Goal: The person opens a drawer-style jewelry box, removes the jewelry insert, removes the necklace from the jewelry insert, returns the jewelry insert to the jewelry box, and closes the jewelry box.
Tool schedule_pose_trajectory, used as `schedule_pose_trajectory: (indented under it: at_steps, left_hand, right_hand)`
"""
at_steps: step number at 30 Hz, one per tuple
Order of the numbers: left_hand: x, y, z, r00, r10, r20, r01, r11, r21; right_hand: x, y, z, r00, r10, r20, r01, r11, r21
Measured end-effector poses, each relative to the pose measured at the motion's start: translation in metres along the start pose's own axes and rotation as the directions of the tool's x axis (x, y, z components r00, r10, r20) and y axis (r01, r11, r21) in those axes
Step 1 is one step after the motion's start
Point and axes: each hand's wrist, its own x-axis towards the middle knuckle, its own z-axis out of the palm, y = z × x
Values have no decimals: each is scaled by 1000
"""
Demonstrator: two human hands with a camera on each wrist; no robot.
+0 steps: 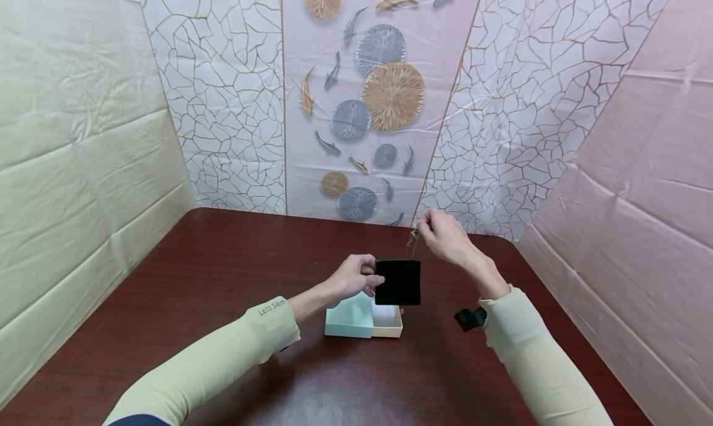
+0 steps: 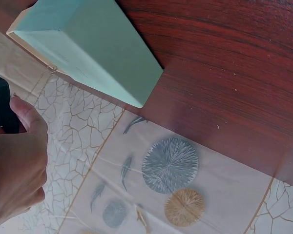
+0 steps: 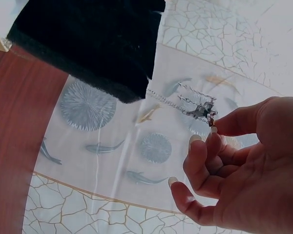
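My left hand (image 1: 352, 278) pinches the left edge of a black square jewelry pad (image 1: 398, 282), held up above the table. My right hand (image 1: 445, 235), higher and to the right, pinches a thin silver necklace (image 3: 200, 111) between thumb and index finger. Its chain runs down to the pad's edge, and a bunched part hangs by the fingertips. Below the pad, a light teal box sleeve (image 1: 350, 319) lies on the table with its cream drawer (image 1: 387, 330) slid partly out to the right. White lining shows inside the drawer, partly hidden by the pad.
The dark red wooden table (image 1: 234, 259) is bounded by cream fabric at the left and right. A patterned cloth (image 1: 356, 153) with fish hangs behind it. A black strap piece (image 1: 470, 319) is by my right sleeve.
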Motion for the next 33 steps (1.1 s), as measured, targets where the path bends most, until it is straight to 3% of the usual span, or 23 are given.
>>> schedule_pose_trajectory:
  at_steps: [9, 18, 27, 33]
  left_hand:
    - [-3, 0, 1, 1000, -3, 12, 3, 1000, 2]
    - [-5, -2, -1, 1000, 3, -12, -3, 1000, 24]
    - [-4, -5, -3, 1000, -1, -12, 1, 999, 38]
    - [-5, -3, -5, 1000, 1, -13, 0, 999, 33]
  right_hand:
    - [1, 3, -8, 1000, 27, -11, -27, 1000, 7]
    - [4, 8, -14, 998, 39, -56, -43, 997, -68]
    - [9, 20, -24, 996, 77, -34, -79, 995, -62]
    - [10, 29, -30, 997, 57, -51, -60, 997, -45]
